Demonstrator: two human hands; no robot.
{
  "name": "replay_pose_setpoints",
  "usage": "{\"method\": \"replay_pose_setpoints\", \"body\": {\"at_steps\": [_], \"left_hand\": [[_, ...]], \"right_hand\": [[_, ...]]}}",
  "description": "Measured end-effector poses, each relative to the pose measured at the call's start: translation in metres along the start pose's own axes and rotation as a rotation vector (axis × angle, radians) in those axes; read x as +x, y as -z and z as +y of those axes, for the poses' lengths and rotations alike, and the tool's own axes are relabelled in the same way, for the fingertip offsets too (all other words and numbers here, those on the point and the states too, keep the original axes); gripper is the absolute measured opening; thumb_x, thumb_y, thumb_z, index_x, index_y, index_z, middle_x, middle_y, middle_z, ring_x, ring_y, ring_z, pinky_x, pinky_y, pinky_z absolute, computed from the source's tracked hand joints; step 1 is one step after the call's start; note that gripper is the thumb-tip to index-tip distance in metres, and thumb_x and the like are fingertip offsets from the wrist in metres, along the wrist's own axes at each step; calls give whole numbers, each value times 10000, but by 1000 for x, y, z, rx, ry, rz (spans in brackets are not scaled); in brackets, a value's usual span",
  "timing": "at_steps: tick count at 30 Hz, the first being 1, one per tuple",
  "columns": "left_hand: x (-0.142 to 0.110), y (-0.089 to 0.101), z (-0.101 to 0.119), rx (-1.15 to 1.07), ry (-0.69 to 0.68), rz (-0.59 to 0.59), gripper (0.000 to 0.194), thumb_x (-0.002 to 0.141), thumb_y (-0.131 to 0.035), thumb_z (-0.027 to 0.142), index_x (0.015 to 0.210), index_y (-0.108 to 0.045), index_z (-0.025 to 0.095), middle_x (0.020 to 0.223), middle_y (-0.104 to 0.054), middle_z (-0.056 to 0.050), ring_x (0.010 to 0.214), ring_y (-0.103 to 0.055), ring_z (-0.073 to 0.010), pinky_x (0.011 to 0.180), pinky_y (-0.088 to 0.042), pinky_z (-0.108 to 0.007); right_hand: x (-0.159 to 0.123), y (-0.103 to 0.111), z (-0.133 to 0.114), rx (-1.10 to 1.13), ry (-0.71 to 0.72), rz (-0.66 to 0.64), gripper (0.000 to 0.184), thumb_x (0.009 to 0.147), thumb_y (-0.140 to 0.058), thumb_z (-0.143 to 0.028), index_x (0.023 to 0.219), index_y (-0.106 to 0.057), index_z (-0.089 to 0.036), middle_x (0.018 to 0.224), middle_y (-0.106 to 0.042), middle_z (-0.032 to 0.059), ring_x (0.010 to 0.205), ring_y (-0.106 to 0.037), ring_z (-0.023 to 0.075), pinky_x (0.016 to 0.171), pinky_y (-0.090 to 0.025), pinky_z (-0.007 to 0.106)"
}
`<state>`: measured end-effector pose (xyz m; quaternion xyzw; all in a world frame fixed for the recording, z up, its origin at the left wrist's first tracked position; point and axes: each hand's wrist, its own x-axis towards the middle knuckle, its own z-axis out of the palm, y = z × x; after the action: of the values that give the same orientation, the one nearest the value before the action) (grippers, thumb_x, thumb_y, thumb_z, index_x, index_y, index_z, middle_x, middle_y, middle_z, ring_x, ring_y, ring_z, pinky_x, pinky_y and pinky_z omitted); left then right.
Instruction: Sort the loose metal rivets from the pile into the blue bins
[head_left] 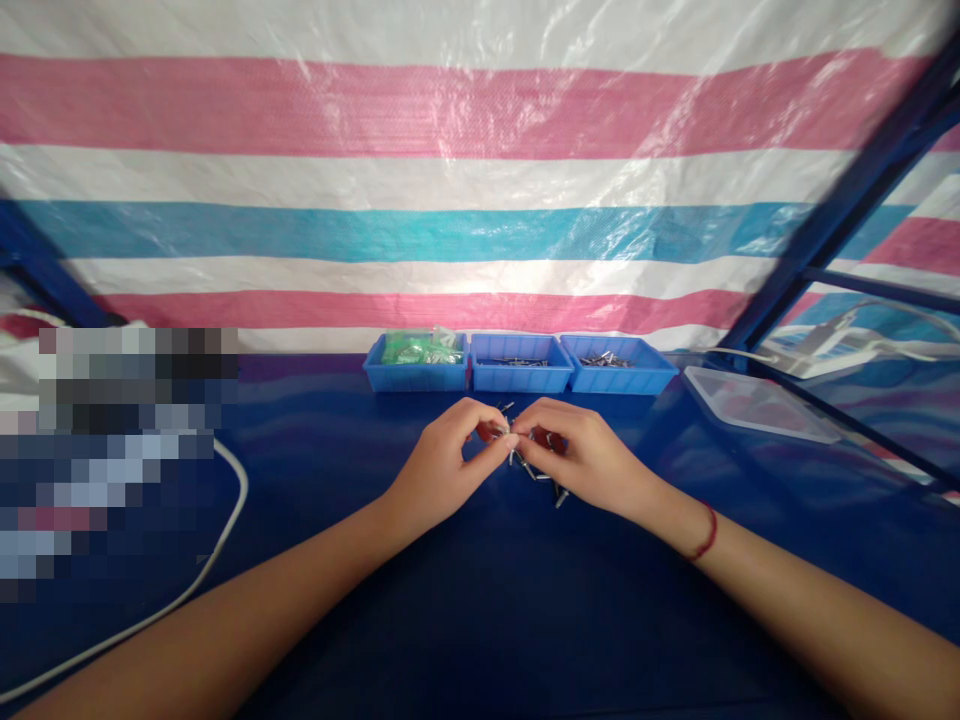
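My left hand (459, 448) and my right hand (576, 446) meet at their fingertips over the middle of the dark blue table. Both are closed in a pinch around something small that I cannot make out, partly hidden by the fingers. Beneath and between them lie several small metal rods (561, 494), silvery and dark, like pins or rivets; the right hand covers some of these. A thin dark red cord bracelet (706, 532) circles the right wrist.
Behind the hands stand three blue bins: the left bin (416, 378) holds green plastic packets, the middle bin (521, 380) and right bin (622, 380) small metal pieces. A clear plastic lid (757, 404) lies right, near a power strip (825, 350). A white cable (238, 500) curves at left.
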<state>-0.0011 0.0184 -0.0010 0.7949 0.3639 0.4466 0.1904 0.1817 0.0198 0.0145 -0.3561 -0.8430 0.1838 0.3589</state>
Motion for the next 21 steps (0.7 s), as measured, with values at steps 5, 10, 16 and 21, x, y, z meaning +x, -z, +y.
{"method": "replay_pose_setpoints", "body": {"at_steps": [5, 10, 16, 21], "left_hand": [[0, 1, -2, 179, 64, -85, 169, 866, -540, 289, 1001, -553, 187, 897, -628, -23, 832, -588, -166, 757, -441, -305], [-1, 3, -3, 434, 86, -242, 171, 853, -533, 342, 914, -617, 205, 951, -638, -37, 924, -574, -234, 784, -407, -373], [-2, 3, -5, 533, 40, -310, 177, 877, -488, 297, 874, -639, 205, 918, -640, -43, 869, -558, -222, 741, -390, -351], [-2, 3, -7, 523, 56, -320, 242, 927, -398, 263, 869, -623, 198, 935, -631, -40, 874, -555, -220, 736, -388, -352]], "right_hand": [[7, 7, 19, 173, -250, 154, 212, 820, -538, -336, 753, -628, -156, 687, -606, 21, 561, -507, 109, 519, -403, 236], [14, 47, 62, 77, -605, 555, 254, 756, -538, -375, 649, -597, -152, 568, -560, 15, 444, -436, 107, 430, -327, 250], [9, 84, 96, -327, -756, 542, 361, 768, -505, -437, 529, -553, -171, 406, -445, 9, 447, -448, 152, 456, -294, 279], [11, 78, 85, -439, -673, 500, 332, 794, -502, -419, 770, -662, -128, 569, -587, 56, 537, -520, 176, 515, -337, 281]]}}
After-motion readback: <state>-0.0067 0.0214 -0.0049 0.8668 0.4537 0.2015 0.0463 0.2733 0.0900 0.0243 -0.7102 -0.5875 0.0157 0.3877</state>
